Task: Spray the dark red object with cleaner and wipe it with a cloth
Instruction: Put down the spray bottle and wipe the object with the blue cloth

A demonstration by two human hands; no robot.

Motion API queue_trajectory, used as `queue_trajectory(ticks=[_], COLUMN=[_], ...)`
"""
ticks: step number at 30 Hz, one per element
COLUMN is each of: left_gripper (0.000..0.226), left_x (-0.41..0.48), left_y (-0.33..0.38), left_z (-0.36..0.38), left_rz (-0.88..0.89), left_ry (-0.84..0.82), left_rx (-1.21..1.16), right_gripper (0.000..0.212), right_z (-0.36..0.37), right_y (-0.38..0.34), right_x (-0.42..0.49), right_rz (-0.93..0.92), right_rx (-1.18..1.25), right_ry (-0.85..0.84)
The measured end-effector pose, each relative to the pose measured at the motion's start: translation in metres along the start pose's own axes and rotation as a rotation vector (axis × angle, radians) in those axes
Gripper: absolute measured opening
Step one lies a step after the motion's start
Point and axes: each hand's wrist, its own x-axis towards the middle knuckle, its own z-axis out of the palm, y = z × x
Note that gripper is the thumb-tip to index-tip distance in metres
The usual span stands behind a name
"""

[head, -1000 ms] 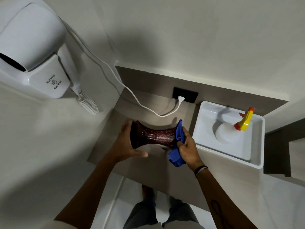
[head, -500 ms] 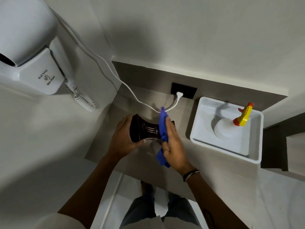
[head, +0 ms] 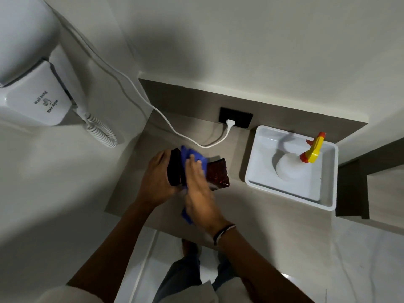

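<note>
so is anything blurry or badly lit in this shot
Head view: the right hand and blue cloth are motion-smeared over the dark red object; the left hand is sharper; a broad shadow darkens the wall above; wide-angle distortion bends the hair dryer.

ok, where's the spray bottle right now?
Head view, right side: the spray bottle stands in the white tray on the counter, right of both hands and just right of the wall socket.

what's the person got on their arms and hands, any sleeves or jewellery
Both forearms are bare, no gloves. The right hand has a thin black-and-white band at the wrist. The left hand shows nothing on it; pale fabric, perhaps a sleeve, appears near the upper arm.
</note>
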Motion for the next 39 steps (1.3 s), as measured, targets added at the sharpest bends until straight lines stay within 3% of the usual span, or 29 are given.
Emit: queue_trajectory(ticks=[2, 4, 7, 10, 15, 17, 19, 21, 23, 26, 29, 32, 36, 39], left_gripper=[0.085, 0.093, 0.113, 0.114, 0.091, 0.097, 0.116, 0.126, 0.123, 0.114, 0.092, 0.064, 0.081, 0.086], left_x=[0.0, -0.002, -0.011, -0.013, 0.0, -0.001, -0.008, -0.015, -0.02, -0.02, -0.016, -0.01, -0.007, -0.013], left_y=[-0.003, -0.008, -0.011, -0.004, 0.002, -0.004, -0.009, -0.01, -0.01, -0.01, -0.01, -0.008, -0.004, -0.004], left_z=[-0.002, -0.005, -0.009, -0.006, -0.003, -0.005, -0.007, -0.007, -0.006, -0.002, -0.001, -0.003, -0.003, -0.003], left_rz=[0.044, 0.04, -0.056, -0.044, 0.073, 0.057, -0.042, -0.12, -0.133, -0.185, -0.303, -0.465, -0.601, -0.523], left_ry=[-0.05, -0.041, -0.013, 0.011, -0.032, -0.067, -0.067, -0.054, -0.039, 0.008, 0.054, 0.099, 0.106, -0.046], left_rx=[-0.003, 0.003, -0.02, -0.036, 0.042, 0.059, 0.03, -0.012, -0.058, -0.153, -0.336, -0.5, -0.516, -0.433], right_gripper=[0.118, 0.108, 0.089, 0.094, 0.108, 0.109, 0.089, 0.074, 0.079, 0.091, 0.085, 0.073, 0.06, 0.056], right_z=[0.005, 0.0, -0.022, -0.031, 0.0, 0.001, -0.005, -0.016, -0.026, -0.038, -0.048, -0.054, -0.053, -0.054], right_y=[-0.016, 0.002, 0.05, 0.055, -0.016, -0.01, 0.016, 0.049, 0.074, 0.082, 0.078, 0.08, 0.083, 0.083], right_x=[-0.002, -0.007, -0.017, -0.012, 0.002, 0.0, -0.009, -0.017, -0.02, -0.017, -0.008, -0.002, 0.0, 0.005], right_rz=[-0.113, -0.161, 0.013, 0.158, -0.074, -0.137, -0.171, -0.088, 0.024, 0.158, 0.404, 0.61, 0.716, 0.735], right_rx=[0.028, -0.071, -0.269, -0.158, 0.09, -0.015, -0.233, -0.385, -0.387, -0.12, 0.379, 0.668, 0.804, 0.809], right_ry=[0.012, -0.009, -0.068, -0.126, -0.02, -0.03, -0.06, -0.121, -0.099, -0.084, 0.051, 0.116, 0.132, 0.149])
